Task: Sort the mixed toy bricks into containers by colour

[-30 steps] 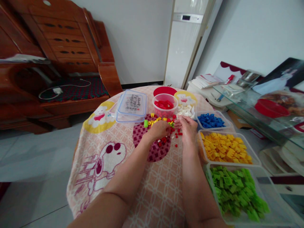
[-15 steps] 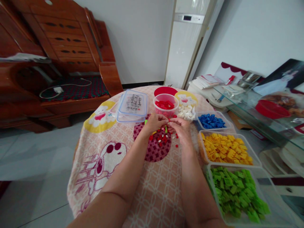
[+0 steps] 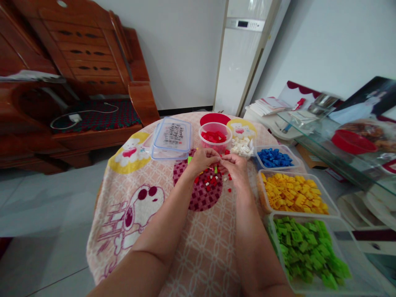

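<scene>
My left hand (image 3: 202, 160) and my right hand (image 3: 235, 166) meet over the middle of the table, both closed with their fingertips pinched together. Between them is a small building brick (image 3: 220, 157), mostly covered by the fingers, with a hint of red showing. Below the fingers, loose red, white and green bricks (image 3: 212, 180) lie scattered on the dark red patch of the tablecloth. Just beyond the hands stands a round clear tub (image 3: 215, 144) of red bricks. White bricks (image 3: 242, 147) are heaped to its right.
Clear boxes of blue bricks (image 3: 274, 158), yellow bricks (image 3: 295, 194) and green bricks (image 3: 309, 247) line the right side. Stacked clear lids (image 3: 172, 138) lie at the back left, and a red lid (image 3: 215, 119) behind the tub. A glass shelf (image 3: 328, 136) stands beyond the table's right edge.
Both hands stay together in nearly the same place, with only slight finger movement. The whole view has shifted a little; the boxes and loose bricks look unchanged.
</scene>
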{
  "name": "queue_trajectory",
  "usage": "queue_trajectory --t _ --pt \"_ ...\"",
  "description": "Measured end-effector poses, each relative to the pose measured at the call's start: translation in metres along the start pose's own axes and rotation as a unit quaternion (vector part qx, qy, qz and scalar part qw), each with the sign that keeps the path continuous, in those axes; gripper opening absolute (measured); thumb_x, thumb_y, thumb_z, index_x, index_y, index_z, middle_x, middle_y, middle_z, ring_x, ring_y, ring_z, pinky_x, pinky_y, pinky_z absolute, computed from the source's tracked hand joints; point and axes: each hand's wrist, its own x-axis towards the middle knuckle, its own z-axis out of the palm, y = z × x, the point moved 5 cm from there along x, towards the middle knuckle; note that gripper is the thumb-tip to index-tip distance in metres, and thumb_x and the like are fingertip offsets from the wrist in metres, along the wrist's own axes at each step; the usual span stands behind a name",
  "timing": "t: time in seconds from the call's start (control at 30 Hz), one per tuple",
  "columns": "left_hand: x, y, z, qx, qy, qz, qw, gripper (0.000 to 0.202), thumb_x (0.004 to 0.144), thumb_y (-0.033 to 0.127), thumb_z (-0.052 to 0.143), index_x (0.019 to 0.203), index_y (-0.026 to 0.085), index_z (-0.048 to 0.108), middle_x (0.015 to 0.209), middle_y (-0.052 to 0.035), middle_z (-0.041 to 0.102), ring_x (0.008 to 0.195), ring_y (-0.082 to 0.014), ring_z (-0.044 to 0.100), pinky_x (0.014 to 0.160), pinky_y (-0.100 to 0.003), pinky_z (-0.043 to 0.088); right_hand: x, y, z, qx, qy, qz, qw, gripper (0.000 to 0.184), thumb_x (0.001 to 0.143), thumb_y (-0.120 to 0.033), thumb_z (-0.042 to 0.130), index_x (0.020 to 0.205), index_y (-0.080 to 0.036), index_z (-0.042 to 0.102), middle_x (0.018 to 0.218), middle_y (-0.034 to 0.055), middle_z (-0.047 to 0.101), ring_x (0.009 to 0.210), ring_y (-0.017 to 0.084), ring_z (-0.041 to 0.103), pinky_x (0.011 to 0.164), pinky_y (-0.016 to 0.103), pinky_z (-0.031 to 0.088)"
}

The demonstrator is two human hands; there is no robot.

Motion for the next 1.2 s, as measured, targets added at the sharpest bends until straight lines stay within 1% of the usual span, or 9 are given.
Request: queue_trajectory --t 0.17,0.3,0.4,0.53,0.83,0.9,0.97,1.1,1.2 --pt "0.0 0.004 -0.002 0.119 -0.021 0.052 0.991 0.014 0.073 0.026 0.07 0.073 0.012 0.071 0.06 0.0 0.066 0.055 -0.01 0.056 0.054 -0.02 0.041 0.007 0.002 -0.015 0.04 0.09 -0.025 0.995 0.021 0.062 -0.036 0.075 0.076 -0.022 0.068 0.058 -0.0005 0.07 0.056 0.023 0.07 0.05 0.034 0.059" --pt "-0.007 0.011 0.006 0.262 -0.085 0.065 0.959 0.012 0.073 0.019 0.066 0.072 0.014 0.077 0.06 0.0004 0.068 0.059 -0.0114 0.059 0.059 -0.02 0.041 0.017 0.002 -0.035 0.105 0.184 -0.088 0.973 0.028 0.061 -0.036 0.078 0.08 -0.02 0.065 0.064 0.0004 0.071 0.066 0.024 0.073 0.061 0.039 0.065" --pt "-0.011 0.015 0.016 0.326 -0.128 0.071 0.934 0.015 0.072 0.014 0.066 0.076 0.015 0.08 0.066 -0.0008 0.073 0.065 -0.0134 0.063 0.063 -0.021 0.043 0.02 0.002 -0.046 0.145 0.225 -0.118 0.956 0.038 0.059 -0.033 0.08 0.09 -0.018 0.067 0.073 0.0001 0.074 0.07 0.021 0.075 0.067 0.039 0.067" --pt "-0.01 0.014 0.028 0.383 -0.13 0.089 0.91 0.018 0.072 0.012 0.068 0.082 0.018 0.082 0.075 -0.0023 0.077 0.071 -0.0154 0.067 0.069 -0.023 0.045 0.02 0.002 -0.05 0.157 0.235 -0.114 0.952 0.041 0.059 -0.032 0.079 0.095 -0.016 0.068 0.075 -0.0001 0.074 0.072 0.021 0.075 0.07 0.038 0.067" --pt "-0.02 0.009 0.061 0.47 -0.148 0.105 0.864 0.013 0.076 0.015 0.068 0.079 0.017 0.081 0.08 -0.0091 0.076 0.078 -0.0224 0.068 0.072 -0.029 0.048 0.017 0.003 -0.045 0.141 0.22 -0.068 0.963 0.031 0.058 -0.031 0.071 0.085 -0.016 0.068 0.057 -0.0002 0.07 0.05 0.019 0.068 0.051 0.032 0.06" --pt "-0.018 0.008 0.059 0.453 -0.147 0.107 0.873 0.017 0.074 0.01 0.066 0.079 0.017 0.08 0.08 -0.0081 0.076 0.078 -0.0211 0.068 0.073 -0.028 0.049 0.016 0.003 -0.044 0.129 0.217 -0.063 0.966 0.03 0.059 -0.033 0.07 0.084 -0.016 0.069 0.056 -0.0003 0.069 0.049 0.019 0.068 0.049 0.031 0.059" --pt "-0.014 0.006 0.051 0.396 -0.139 0.104 0.901 0.02 0.072 0.006 0.064 0.079 0.016 0.079 0.077 -0.0049 0.076 0.074 -0.0175 0.068 0.072 -0.026 0.049 0.015 0.003 -0.043 0.11 0.209 -0.058 0.97 0.029 0.06 -0.034 0.071 0.083 -0.017 0.07 0.056 -0.0004 0.069 0.049 0.02 0.067 0.047 0.031 0.057" --pt "-0.003 -0.001 0.026 0.183 -0.083 0.051 0.978 0.01 0.072 0.01 0.068 0.079 0.014 0.074 0.065 0.001 0.07 0.058 -0.0107 0.061 0.059 -0.02 0.046 0.011 0.0 -0.034 0.058 0.15 -0.045 0.986 0.024 0.062 -0.035 0.072 0.078 -0.019 0.073 0.055 -0.0003 0.069 0.045 0.019 0.063 0.04 0.028 0.05" --pt "0.0 -0.005 0.012 0.011 -0.045 0.012 0.999 0.011 0.071 0.017 0.075 0.079 0.012 0.069 0.062 0.0014 0.067 0.054 -0.0093 0.059 0.054 -0.019 0.045 0.007 -0.001 -0.021 0.012 0.061 -0.016 0.998 0.022 0.063 -0.035 0.072 0.077 -0.019 0.075 0.055 -0.0003 0.068 0.043 0.018 0.061 0.039 0.027 0.047"
